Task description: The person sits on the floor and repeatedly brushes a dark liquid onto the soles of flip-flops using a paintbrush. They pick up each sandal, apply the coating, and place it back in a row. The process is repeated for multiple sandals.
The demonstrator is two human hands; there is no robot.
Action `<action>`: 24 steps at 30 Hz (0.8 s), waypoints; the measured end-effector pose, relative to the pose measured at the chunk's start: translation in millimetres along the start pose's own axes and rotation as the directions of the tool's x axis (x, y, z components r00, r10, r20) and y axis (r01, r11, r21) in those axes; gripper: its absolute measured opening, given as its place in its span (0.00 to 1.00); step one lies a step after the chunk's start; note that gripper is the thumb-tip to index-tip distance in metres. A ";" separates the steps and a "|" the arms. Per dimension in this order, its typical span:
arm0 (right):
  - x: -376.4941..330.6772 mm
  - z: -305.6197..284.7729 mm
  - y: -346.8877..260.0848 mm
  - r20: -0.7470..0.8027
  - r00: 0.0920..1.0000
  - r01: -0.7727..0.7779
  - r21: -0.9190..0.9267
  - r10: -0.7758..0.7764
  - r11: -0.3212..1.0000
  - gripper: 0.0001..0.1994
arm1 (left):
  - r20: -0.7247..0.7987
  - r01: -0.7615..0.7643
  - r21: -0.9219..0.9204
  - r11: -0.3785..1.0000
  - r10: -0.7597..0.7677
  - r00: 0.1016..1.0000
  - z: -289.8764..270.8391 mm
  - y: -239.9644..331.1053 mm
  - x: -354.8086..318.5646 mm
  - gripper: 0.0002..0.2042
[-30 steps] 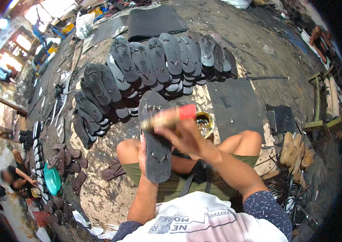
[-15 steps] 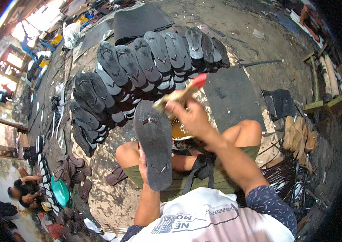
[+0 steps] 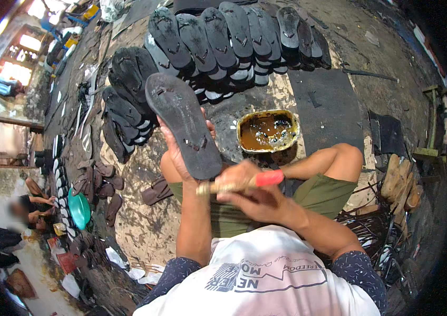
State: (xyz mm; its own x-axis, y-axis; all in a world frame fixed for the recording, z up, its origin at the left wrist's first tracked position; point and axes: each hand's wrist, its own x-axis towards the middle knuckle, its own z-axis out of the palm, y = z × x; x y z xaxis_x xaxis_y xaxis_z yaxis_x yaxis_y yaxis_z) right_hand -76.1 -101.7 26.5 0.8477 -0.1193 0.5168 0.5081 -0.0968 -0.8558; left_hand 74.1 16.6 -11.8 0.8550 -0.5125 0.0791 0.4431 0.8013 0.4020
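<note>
A dark sandal sole point(image 3: 182, 124) with slots for a strap is tilted up in my left hand point(image 3: 175, 152), whose fingers wrap round its edges from beneath. My right hand point(image 3: 247, 190), a little blurred, grips a brush point(image 3: 270, 178) with a red handle end. The pale bristle end of the brush points left, close to the lower end of the sole; I cannot tell whether they touch. Beyond my legs, a squarish tub point(image 3: 268, 131) of amber-brown liquid with pale froth stands on the floor.
Stacked dark soles point(image 3: 216, 37) form a curved row at the far side. Right of the tub lies a flat black sheet point(image 3: 329, 102). Wooden pieces point(image 3: 394, 181) lie at the right. A person point(image 3: 31, 208) sits at the left behind a green basin point(image 3: 79, 208).
The brush has moved from the sole's far end to near its lower end, toward me. The sole has tilted leftward and risen, and the tub is now in full view.
</note>
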 end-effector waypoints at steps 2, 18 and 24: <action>23.8 -17.7 13.9 0.008 0.980 0.194 -0.209 -0.197 0.958 0.15 | 0.002 -0.002 -0.018 1.000 0.002 1.000 7.1 -14.4 -2.0 0.25; 73.2 -39.4 -29.1 -0.396 0.909 -0.113 0.072 0.132 0.991 0.11 | 0.009 -0.121 0.087 0.989 0.121 0.993 -88.5 143.5 -18.8 0.40; 50.9 -118.4 34.0 -0.599 0.799 -0.139 -0.100 0.052 0.985 0.13 | -0.755 -0.085 0.114 0.990 0.142 0.640 -193.4 188.4 -137.5 0.34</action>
State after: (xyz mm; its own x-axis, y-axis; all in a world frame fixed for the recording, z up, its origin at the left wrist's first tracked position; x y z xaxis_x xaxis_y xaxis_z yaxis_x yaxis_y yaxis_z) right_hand -33.6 -228.0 26.2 0.6126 -0.6924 0.3812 0.3671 -0.1778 -0.9130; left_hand 92.2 297.7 -123.4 0.8134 0.0186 -0.5813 0.3354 0.8016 0.4949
